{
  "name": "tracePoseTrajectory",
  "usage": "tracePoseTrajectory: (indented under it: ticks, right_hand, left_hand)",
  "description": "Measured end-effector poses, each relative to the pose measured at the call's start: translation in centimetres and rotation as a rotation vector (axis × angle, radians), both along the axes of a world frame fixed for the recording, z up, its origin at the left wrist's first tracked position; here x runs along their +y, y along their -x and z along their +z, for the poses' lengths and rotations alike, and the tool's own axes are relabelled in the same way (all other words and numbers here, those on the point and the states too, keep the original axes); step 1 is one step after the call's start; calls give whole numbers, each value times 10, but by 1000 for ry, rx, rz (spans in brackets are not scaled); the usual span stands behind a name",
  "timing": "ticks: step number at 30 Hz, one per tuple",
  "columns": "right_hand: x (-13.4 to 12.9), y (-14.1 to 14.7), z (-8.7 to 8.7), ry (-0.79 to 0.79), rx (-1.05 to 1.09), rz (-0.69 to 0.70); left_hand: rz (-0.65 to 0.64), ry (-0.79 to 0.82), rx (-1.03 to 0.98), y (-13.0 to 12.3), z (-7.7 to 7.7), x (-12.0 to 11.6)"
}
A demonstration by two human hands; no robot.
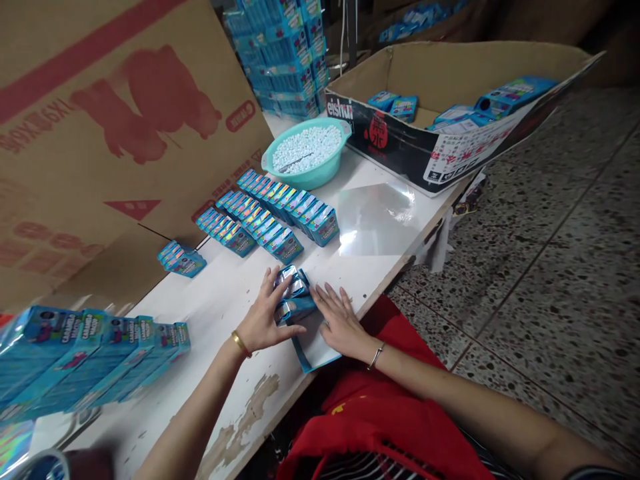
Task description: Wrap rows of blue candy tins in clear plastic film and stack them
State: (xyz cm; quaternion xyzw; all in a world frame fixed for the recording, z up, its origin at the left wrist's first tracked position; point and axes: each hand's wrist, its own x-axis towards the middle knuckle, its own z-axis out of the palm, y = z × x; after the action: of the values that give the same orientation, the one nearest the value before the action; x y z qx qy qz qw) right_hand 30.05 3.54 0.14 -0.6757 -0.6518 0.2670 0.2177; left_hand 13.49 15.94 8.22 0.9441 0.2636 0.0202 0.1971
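A blue open carton with a white inside [320,347] lies at the front edge of the table. Several small shiny blue packets [296,307] sit in its far part. My left hand [265,313] rests against the packets from the left, fingers spread and thumb pointing across the carton. On the right side, my right hand [343,323] lies along the carton with its fingers stretched out, the fingertips beside the packets. Neither hand is wrapped round anything. Just beyond stand rows of small blue boxes [285,247] with shiny tops.
A turquoise basin [315,177] of small white pellets stands behind the rows. Clear plastic sheets [377,220] lie right of them. A black-printed cardboard box [400,143] holds blue cartons. Stacked blue cartons [90,360] stand at left, beneath a large brown cardboard box [120,133].
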Motion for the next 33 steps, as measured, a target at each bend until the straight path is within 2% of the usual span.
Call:
tracePoseTrajectory:
  ticks: [2, 6, 9, 13, 18, 22, 24, 26, 29, 31, 33]
  right_hand:
    - [2, -2, 2, 14, -12, 18]
    - [4, -3, 4, 4, -53, 28]
    - [3, -1, 7, 10, -64, 39]
    - [2, 3, 10, 45, -70, 61]
    - [3, 2, 11, 68, -99, 71]
    - [3, -4, 12, 71, -126, 81]
    - [2, -6, 10, 56, -119, 91]
    - [1, -6, 7, 21, -106, 90]
    - [0, -4, 1, -45, -103, 82]
    - [0, -3, -3, -73, -109, 77]
    - [0, -2, -5, -84, -115, 69]
  left_hand:
    - [26, -22, 49, -2, 0, 0]
    - [54, -165, 170, -8, -3, -1]
    - [54, -191, 244, -15, -5, -6]
    - [170, -256, 364, -34, -4, -19]
    - [246, -400, 281, -53, -5, -28]
    - [291, -412, 248, -48, -5, -27]
    - [228, -309, 247, -43, 1, -17]
    - [202, -196, 160, -41, 11, 5]
    - [334, -218, 32, -47, 20, 54]
    - [466, -249, 90, -57, 15, 87]
    - [527, -211, 220, -65, 3, 111]
